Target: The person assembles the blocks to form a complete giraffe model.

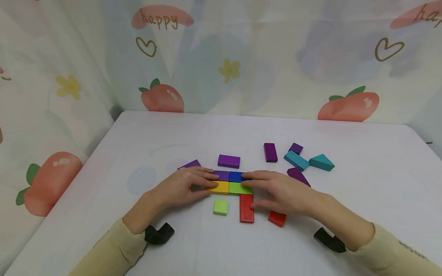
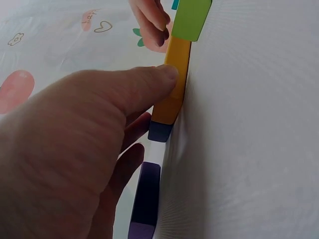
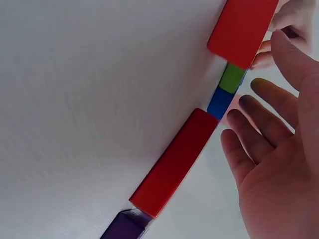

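Observation:
In the head view, a purple block [image 1: 222, 176], a blue block [image 1: 235, 176], a yellow block [image 1: 221, 188] and a green block [image 1: 238, 188] lie edge to edge as a rectangle. A long red block [image 1: 246, 211] extends from the green one toward the person. My left hand [image 1: 181, 186] rests its fingertips on the purple and yellow blocks; in the left wrist view its thumb lies against the yellow block [image 2: 170, 99]. From the other side, my right hand [image 1: 281, 191] reaches with extended fingers over the blue and green blocks, its thumb beside the red one.
A small lime block [image 1: 220, 207] lies in front of the rectangle, and another red block [image 1: 277, 219] sits under the right hand's near side. Behind are a purple block [image 1: 229, 161] and, at right, several purple and teal blocks [image 1: 296, 160]. A patterned cloth backs the white table [image 1: 193, 249].

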`<state>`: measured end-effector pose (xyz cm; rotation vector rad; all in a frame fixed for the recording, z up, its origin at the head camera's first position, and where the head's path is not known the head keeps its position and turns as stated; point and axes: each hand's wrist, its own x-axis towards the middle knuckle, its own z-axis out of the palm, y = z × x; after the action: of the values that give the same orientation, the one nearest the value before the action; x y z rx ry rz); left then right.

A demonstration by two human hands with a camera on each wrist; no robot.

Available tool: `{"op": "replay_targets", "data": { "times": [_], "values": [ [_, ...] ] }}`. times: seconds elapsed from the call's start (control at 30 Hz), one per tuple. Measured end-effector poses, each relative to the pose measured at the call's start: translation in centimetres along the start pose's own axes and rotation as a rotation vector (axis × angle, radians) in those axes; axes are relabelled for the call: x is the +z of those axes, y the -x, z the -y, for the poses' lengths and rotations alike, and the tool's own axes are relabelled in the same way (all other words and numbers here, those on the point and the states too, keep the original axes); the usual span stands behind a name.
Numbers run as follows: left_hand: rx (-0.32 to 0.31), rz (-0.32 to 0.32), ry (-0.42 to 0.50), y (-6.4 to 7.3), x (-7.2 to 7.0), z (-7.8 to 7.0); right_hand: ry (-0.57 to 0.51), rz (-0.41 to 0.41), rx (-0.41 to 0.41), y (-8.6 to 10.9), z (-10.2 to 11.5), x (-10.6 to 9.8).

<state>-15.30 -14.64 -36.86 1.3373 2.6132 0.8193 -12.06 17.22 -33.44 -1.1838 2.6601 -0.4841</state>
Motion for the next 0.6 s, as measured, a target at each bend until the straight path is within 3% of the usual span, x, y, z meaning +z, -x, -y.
{"op": "replay_targets", "data": {
  "times": [0.23,0.37,0.6],
  "values": [
    [-0.008,-0.014,0.019,-0.2,0.0,-0.2,0.052,-0.017,-0.072,0.4,0.0,0.2],
    [-0.007,-0.057,0.043,-0.6,-0.1,-0.4,0.083,-0.024,-0.091,0.2,0.0,0.2],
    [-0.124,-0.080,-0.005,-3.3,-0.6,-0.9,0.083,-0.052,-0.117,-0.2,0.3,0.2]
  ]
}}
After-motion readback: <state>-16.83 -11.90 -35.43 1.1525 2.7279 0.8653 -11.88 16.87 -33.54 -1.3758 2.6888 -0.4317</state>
